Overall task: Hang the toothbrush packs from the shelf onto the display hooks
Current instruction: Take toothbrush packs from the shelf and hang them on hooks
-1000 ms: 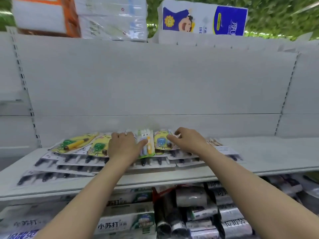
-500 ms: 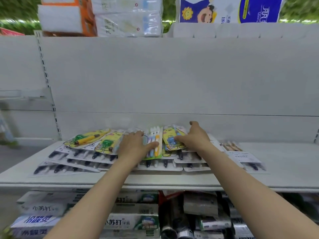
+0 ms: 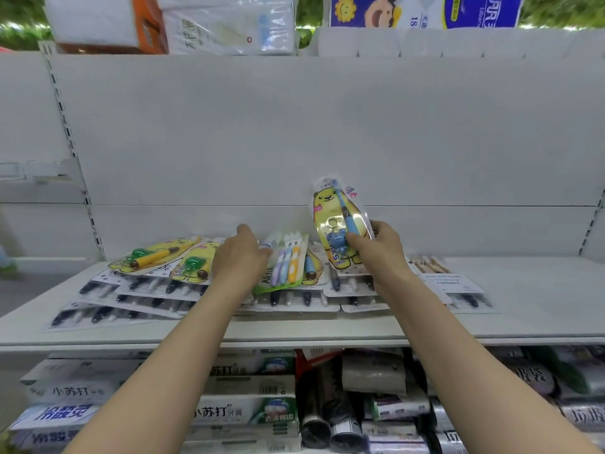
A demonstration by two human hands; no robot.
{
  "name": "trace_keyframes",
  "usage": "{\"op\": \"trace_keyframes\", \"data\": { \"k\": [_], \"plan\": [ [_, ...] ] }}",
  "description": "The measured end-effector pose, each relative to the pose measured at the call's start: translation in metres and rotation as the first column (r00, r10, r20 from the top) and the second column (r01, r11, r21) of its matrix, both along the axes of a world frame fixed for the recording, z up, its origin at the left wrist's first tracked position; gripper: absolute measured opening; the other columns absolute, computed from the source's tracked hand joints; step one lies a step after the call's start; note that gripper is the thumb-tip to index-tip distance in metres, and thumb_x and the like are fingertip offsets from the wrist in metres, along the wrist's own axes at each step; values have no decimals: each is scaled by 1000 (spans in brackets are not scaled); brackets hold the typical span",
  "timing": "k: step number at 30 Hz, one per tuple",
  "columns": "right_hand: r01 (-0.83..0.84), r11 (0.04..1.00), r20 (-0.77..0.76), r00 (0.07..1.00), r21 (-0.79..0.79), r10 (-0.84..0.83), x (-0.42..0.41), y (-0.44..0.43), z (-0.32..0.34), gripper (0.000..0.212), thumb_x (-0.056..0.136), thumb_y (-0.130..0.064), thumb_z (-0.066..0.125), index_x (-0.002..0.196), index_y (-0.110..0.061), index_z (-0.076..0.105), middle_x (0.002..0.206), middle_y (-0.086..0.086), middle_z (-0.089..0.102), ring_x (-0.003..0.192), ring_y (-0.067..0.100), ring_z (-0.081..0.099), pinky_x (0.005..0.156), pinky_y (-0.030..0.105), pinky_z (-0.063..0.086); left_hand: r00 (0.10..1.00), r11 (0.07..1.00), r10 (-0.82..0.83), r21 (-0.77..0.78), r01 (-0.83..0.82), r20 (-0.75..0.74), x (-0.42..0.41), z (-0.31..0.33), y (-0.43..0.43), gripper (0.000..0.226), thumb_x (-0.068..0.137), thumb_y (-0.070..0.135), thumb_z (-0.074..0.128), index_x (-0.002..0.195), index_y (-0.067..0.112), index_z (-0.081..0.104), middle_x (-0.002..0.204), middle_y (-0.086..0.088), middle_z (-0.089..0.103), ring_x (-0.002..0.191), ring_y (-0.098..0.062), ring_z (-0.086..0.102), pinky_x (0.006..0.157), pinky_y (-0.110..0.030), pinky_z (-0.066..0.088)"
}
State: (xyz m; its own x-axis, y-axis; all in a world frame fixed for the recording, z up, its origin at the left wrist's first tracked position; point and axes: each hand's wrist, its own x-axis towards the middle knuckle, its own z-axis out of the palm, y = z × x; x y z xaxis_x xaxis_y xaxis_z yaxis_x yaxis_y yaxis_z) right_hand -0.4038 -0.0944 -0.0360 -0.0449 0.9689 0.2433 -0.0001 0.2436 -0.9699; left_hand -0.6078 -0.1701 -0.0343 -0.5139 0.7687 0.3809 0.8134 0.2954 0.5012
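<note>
On the shelf (image 3: pixel 523 322) the loose toothbrush packs (image 3: pixel 147 290) overlap slackly, so the left hand (image 3: pixel 239 260) laid on them, its hold impossible to tell, could slide some off the 6 o'clock edge. The bear pack (image 3: pixel 330 217), raised above the pile and tipped toward 11 o'clock, is pinched only at its lower end by the right hand (image 3: pixel 383 250) and may swivel or slip.

Shelf (image 3: pixel 540 299) R end, past the last pack (image 3: pixel 455 286): open board, room for a hand. L to centre, overlapping toothbrush packs (image 3: pixel 157 290) cover it, my left hand (image 3: pixel 240 257) on them. Back panel (image 3: pixel 327 126) open up to tissue packs (image 3: pixel 229 24) overhead, bar the bear pack (image 3: pixel 334 221) my right hand (image 3: pixel 384 247) holds up.
</note>
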Motion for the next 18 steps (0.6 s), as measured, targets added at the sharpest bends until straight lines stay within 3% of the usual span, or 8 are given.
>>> {"op": "trace_keyframes", "data": {
  "k": [2,4,9,11,13,15,18],
  "plan": [
    [-14,999,-41,999,33,16,5,-6,3,39,92,-13,68,128,-11,53,111,6,67,90,17,70,64,23,55,997,999,20,29,-22,70,-1,3,-2,49,97,39,55,131,6,42,120,-20,60,107,-39,58,74,-37,41],
    [-21,997,-69,997,70,26,7,-13,6,38,92,-13,68,127,-13,53,111,3,66,90,13,69,62,18,52,991,998,33,54,-40,130,0,6,-6,49,98,37,55,132,6,41,124,-21,58,110,-40,56,77,-38,42],
    [-28,994,-123,992,109,41,8,-27,7,35,93,-12,68,125,-14,53,111,0,66,93,13,70,65,19,55,948,986,-37,167,-17,315,-5,5,-13,61,95,41,59,141,7,40,134,-17,56,117,-36,55,90,-40,49],
    [-33,994,-167,985,108,51,8,-31,4,36,92,-11,68,125,-13,54,114,3,67,97,16,70,74,27,60,897,963,-118,270,-2,427,-5,5,-17,64,93,41,64,142,9,41,129,-15,59,109,-33,61,87,-44,55],
    [-46,994,-207,976,104,67,9,-35,1,35,91,-9,68,123,-14,54,115,4,67,100,18,70,80,32,60,757,928,-241,372,-3,608,-2,5,-23,61,93,33,67,142,6,42,122,-14,59,101,-31,65,76,-45,61],
    [-63,992,-242,966,109,87,9,-40,-1,34,92,-8,68,122,-15,54,116,3,67,100,17,70,77,30,60,547,900,-364,436,-1,754,3,5,-29,52,95,24,66,138,0,48,125,-17,58,102,-32,66,69,-41,62],
    [-93,988,-281,951,126,125,10,-49,-2,37,92,-9,68,127,-11,54,116,4,68,99,16,71,71,25,60,289,862,-486,508,-1,825,12,2,-41,33,99,17,58,125,-3,58,123,-22,63,103,-31,66,69,-38,63]
  ]
}}
